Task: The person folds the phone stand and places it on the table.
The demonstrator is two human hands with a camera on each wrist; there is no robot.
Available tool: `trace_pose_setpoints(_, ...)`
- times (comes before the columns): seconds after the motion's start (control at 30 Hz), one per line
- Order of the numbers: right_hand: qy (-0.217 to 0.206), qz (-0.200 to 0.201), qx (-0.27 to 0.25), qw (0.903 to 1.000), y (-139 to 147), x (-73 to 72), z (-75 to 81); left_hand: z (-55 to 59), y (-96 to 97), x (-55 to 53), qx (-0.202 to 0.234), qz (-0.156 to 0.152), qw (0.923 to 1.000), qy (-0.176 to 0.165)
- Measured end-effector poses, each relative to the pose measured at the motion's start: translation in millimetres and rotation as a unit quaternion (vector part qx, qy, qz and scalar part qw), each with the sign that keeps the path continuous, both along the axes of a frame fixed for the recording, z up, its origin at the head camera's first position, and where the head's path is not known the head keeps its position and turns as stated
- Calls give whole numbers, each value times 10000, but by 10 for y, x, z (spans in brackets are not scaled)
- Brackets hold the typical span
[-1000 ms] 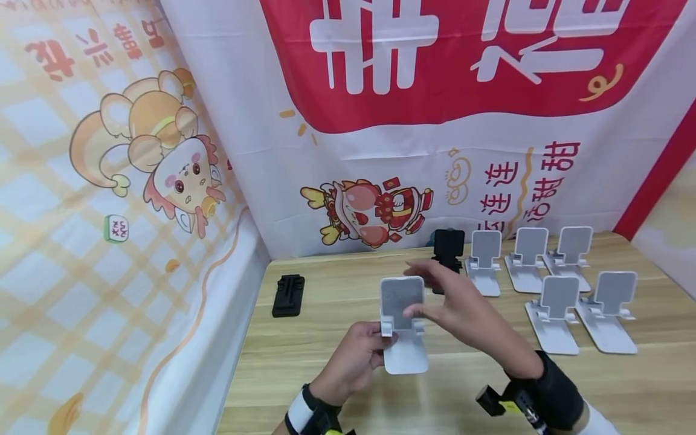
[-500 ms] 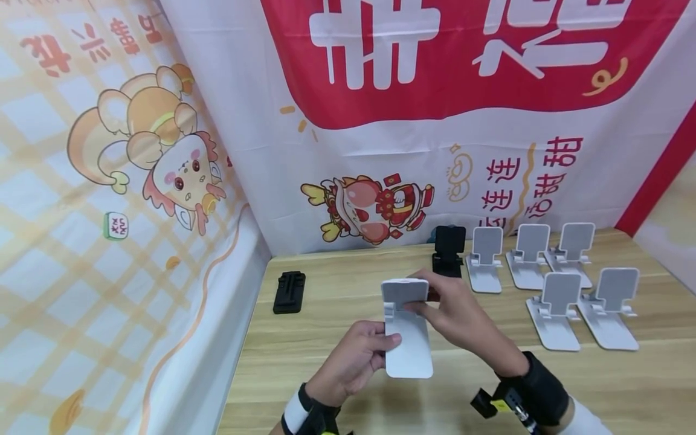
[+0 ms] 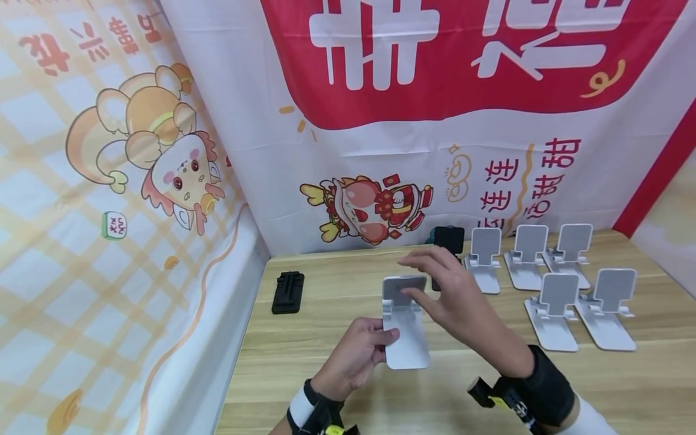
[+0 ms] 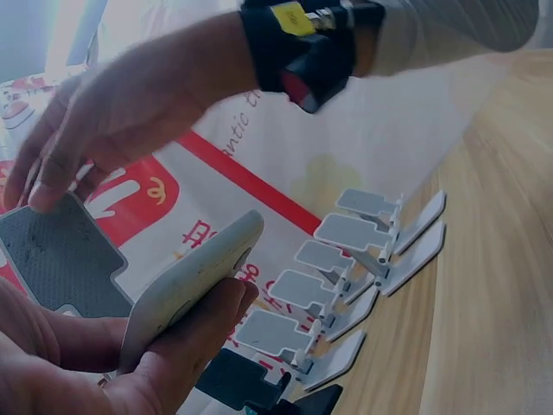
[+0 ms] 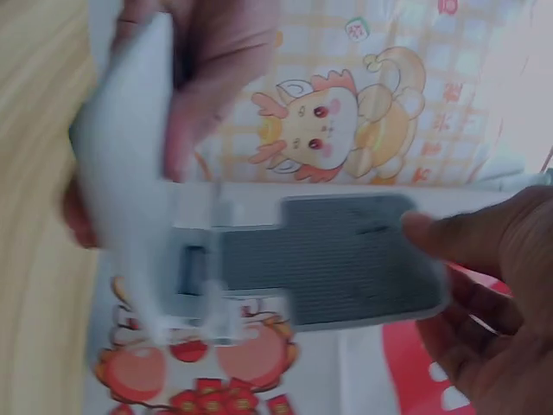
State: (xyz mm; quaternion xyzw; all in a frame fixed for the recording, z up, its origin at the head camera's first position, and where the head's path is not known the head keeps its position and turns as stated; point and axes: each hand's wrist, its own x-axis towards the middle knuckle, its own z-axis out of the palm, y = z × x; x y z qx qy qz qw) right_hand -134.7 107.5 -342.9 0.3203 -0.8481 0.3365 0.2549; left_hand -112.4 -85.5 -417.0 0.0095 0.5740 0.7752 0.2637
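A white phone stand (image 3: 408,344) with a grey padded back plate (image 5: 363,259) is held up over the table. My left hand (image 3: 356,356) grips its base at the left edge, thumb on top and fingers underneath. At the upper end of the back plate is my right hand (image 3: 457,302), its thumb tip at the grey pad and its fingers spread behind and above the plate's edge. In the left wrist view the right hand (image 4: 121,121) is blurred, with fingertips right at the pad's edge.
Several white phone stands (image 3: 614,314) stand unfolded at the right of the wooden table (image 3: 326,284). A black phone stand (image 3: 449,238), partly hidden behind the right hand, stands at the back. Left of the hands lies a folded black stand (image 3: 288,292). Printed cloth (image 3: 359,151) hangs behind.
The back plate tilted backward between the first two frames while the right hand took hold of it. Since then the right hand's fingers have lifted and spread away. The left hand keeps its grip.
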Motion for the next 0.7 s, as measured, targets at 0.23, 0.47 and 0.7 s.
trace_pose_setpoints(0.23,424,-130,620,9971,-52,86,176,-45,-24,5,-154,83,9998,109)
trace_pose_setpoints(0.47,351,-20,652,9973,-83,144,146,-63,-60,0,-262,212,9993,156)
trace_pose_setpoints(0.7,682,32,649,9956,-114,232,74,-54,-90,-19,-287,272,9991,178)
